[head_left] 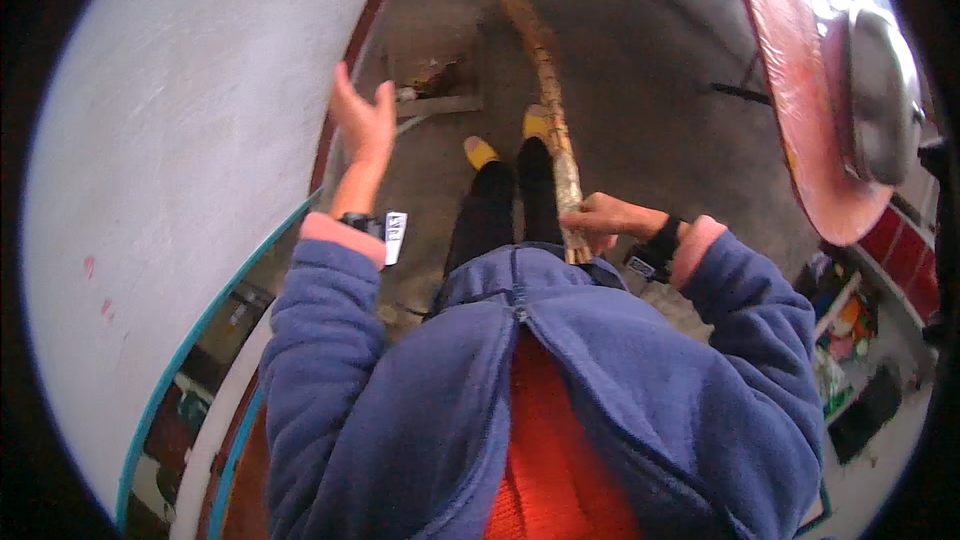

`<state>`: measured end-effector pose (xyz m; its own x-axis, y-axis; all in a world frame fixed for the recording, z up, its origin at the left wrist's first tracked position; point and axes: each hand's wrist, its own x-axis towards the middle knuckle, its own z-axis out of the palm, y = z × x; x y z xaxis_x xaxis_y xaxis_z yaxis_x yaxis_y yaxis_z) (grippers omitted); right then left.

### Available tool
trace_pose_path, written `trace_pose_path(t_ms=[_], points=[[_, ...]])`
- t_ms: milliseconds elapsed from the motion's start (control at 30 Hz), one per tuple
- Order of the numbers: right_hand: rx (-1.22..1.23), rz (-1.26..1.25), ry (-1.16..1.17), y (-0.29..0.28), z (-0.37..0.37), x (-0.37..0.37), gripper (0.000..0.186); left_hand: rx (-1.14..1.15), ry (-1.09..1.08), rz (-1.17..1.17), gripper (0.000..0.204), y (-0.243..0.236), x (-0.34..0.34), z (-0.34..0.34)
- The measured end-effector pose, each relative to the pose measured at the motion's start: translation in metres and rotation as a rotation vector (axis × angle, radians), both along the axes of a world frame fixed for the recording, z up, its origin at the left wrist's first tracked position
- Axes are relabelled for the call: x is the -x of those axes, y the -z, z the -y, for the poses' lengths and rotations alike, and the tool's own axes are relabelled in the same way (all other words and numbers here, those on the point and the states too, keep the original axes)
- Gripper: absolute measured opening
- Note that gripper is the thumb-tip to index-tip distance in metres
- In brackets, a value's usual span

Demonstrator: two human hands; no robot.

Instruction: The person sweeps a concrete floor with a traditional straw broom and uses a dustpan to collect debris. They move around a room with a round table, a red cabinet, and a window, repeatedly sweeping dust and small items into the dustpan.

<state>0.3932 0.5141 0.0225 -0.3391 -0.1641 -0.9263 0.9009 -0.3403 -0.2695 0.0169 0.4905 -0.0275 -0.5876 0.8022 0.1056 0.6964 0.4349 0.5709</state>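
A long, pale brown branch (557, 120), or perhaps a tight bundle of stalks, runs from beside my waist out across the floor, curving away to the far end. My right hand (598, 220) is closed around its near part, close to my right hip. The near end looks split or made of several thin pieces; I cannot make out which. My left hand (365, 125) is raised at the left, beside the edge of the white wall. Its fingers are spread and nothing is in it.
A pink-covered table (790, 90) with a round metal pot (880, 95) stands at the right. Near my left hand, a low wooden frame (440, 105) rests on the grey floor. Shelves with colourful items (850, 325) are at the lower right. A white wall (190, 120) fills the left.
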Motion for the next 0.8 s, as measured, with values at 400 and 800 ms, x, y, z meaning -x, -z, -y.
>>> trace_pose_path(t_ms=[400,800], points=[[0.175,0.056,-0.367,-0.002,-0.038,0.013,0.074,-0.043,-0.251,1.094,0.072,-0.05,-0.05,-0.042],[-0.495,-1.14,0.26,-0.083,-0.022,0.189,0.019,0.222,0.022,0.262,0.056,-0.038,-0.051,-0.029]])
